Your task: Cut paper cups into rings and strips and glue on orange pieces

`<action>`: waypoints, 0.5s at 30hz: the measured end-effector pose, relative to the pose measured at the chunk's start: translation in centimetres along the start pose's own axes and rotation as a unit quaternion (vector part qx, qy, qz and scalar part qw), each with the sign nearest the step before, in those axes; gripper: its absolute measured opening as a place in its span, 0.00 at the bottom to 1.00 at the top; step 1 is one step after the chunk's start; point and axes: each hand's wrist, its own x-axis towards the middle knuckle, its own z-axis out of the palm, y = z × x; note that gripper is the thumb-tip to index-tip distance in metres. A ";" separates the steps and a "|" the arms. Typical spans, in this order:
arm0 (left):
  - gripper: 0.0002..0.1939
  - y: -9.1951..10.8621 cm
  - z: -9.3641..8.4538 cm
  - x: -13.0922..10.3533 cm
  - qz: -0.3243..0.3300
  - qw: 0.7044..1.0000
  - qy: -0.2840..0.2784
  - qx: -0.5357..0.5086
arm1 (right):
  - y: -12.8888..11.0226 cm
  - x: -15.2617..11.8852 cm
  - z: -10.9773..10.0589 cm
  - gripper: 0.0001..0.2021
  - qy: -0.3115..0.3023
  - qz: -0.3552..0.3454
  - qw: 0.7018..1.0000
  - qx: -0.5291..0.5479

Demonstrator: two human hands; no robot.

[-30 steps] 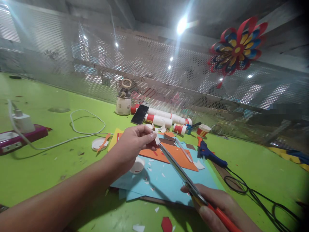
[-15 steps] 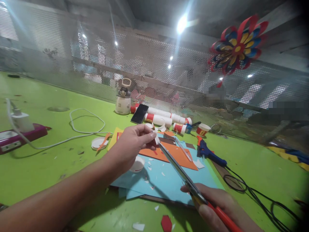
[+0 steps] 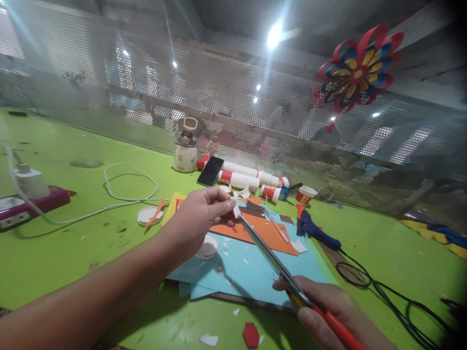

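Between thumb and fingers, my left hand (image 3: 204,214) pinches a small white piece of paper (image 3: 237,211) whose lower edge is cut into points. My right hand (image 3: 324,301) is closed around the red handles of a pair of scissors (image 3: 268,253). The blade tips reach up to the edge of the white piece. Under both hands lie light blue sheets (image 3: 255,277) with an orange sheet (image 3: 270,236) on top, and white scraps are scattered over them. A white paper cup base (image 3: 206,247) stands just below my left hand.
A blue glue gun (image 3: 317,231) with a coiled black cable lies to the right. Behind the sheets are stacked paper cups (image 3: 239,180), a phone (image 3: 210,171) and a bottle (image 3: 185,153). A purple power strip (image 3: 54,197) with a white cable sits left. A red hexagon (image 3: 251,335) lies in front.
The view has shifted very slightly. Both hands, the white piece and the scissors stay nearly where they were.
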 end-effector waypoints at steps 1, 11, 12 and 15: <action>0.11 0.0 0.0 0.0 -0.001 1.000 0.000 0.000 | 0.0 0.0 0.0 0.19 0.000 -0.002 1.000 0.002; 0.11 -0.1 -0.1 0.0 -0.002 1.000 -0.008 -0.001 | 0.5 -0.1 0.2 0.13 -0.011 -0.009 1.000 0.008; 0.11 -0.2 -0.2 0.0 -0.002 1.000 -0.009 -0.002 | 0.5 0.0 0.3 0.12 -0.009 -0.012 1.000 0.015; 0.12 -0.2 -0.2 0.1 0.001 1.000 -0.008 -0.005 | 0.5 0.1 0.4 0.12 -0.016 -0.016 0.999 0.031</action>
